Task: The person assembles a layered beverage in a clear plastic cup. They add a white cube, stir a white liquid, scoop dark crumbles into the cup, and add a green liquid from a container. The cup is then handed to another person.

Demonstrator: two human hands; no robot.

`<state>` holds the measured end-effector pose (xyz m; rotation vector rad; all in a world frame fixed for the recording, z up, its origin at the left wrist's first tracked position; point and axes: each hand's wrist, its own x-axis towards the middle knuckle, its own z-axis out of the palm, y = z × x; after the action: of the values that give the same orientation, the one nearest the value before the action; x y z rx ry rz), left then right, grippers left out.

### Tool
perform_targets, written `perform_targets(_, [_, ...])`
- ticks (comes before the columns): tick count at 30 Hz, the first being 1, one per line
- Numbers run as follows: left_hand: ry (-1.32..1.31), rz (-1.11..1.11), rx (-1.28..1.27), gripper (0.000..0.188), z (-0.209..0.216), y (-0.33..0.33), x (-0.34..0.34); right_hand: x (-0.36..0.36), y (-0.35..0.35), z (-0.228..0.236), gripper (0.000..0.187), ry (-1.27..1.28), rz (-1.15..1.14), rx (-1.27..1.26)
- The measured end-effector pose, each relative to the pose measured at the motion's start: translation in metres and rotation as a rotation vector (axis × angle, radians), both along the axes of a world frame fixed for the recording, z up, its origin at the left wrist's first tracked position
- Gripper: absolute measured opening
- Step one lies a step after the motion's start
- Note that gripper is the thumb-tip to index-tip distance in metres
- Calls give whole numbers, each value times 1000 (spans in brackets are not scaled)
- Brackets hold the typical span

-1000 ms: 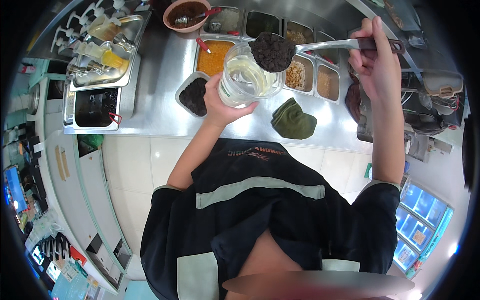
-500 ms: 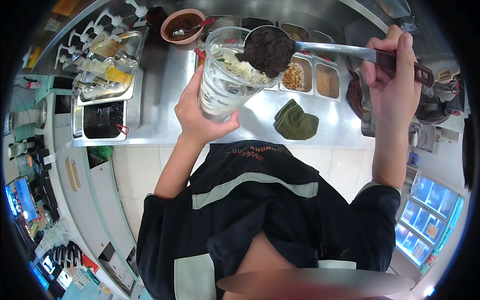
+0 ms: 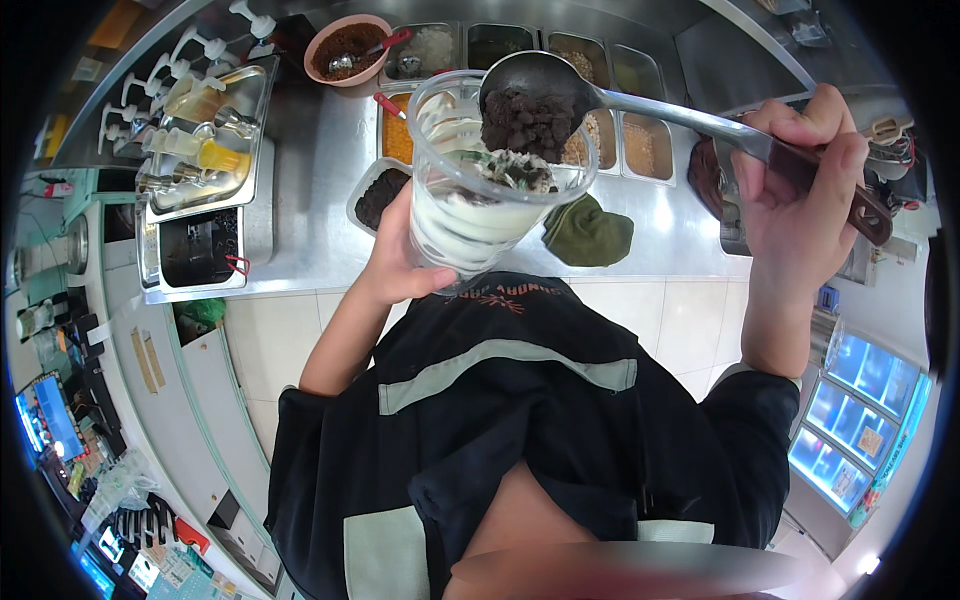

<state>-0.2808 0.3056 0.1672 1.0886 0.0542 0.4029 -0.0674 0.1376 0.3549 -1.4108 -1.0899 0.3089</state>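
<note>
My left hand [image 3: 400, 255] is wrapped round a clear plastic cup [image 3: 460, 225], which leans to the right. White swirled cream coats the inside, and dark crumbs lie on top of it. Closed on the dark handle of a long metal ladle [image 3: 680, 112], my right hand [image 3: 800, 190] keeps the bowl tipped over the cup's mouth. Dark brown crumbs [image 3: 528, 122] spill from the bowl toward the cream. Below the cup's left side, partly behind my left hand, stands a small tray of dark crumbs [image 3: 380, 196].
Metal topping pans [image 3: 640, 148] line the back of the steel counter [image 3: 320, 220]. A folded green cloth [image 3: 588, 232] lies right of the cup. At the back left are a pink bowl of brown powder [image 3: 345, 50] with a red-handled spoon, pump bottles [image 3: 205, 45] and a tray of measuring cups [image 3: 222, 155].
The ladle's bowl has tipped further, and its heap of crumbs has slid down into the cup. The cup has shifted slightly right and lower, uncovering the small crumb tray behind it.
</note>
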Motion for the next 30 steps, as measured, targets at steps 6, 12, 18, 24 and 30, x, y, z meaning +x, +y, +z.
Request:
perform_targets(6, [-104,-138,-216,117,-9,-4,5,-11,-11,7,52,-157,-29,-83])
perform_targets(12, [-100,-361,-494,111,-19,-4,10,-34,-18,2,61,-392,3,-28])
perform_targets(18, [-463,-637,-482,64,-11,-19,42,-55,-10,-4,57,-1119,199,219])
perform_targets(24, [-665,-967,-770,58,-27,-23,54,-49,0,-19,50,-847,156,448])
perform_targets(30, [-234,-181,218,83,-53,27,-10,-12,24,-87,28,23,-112,328])
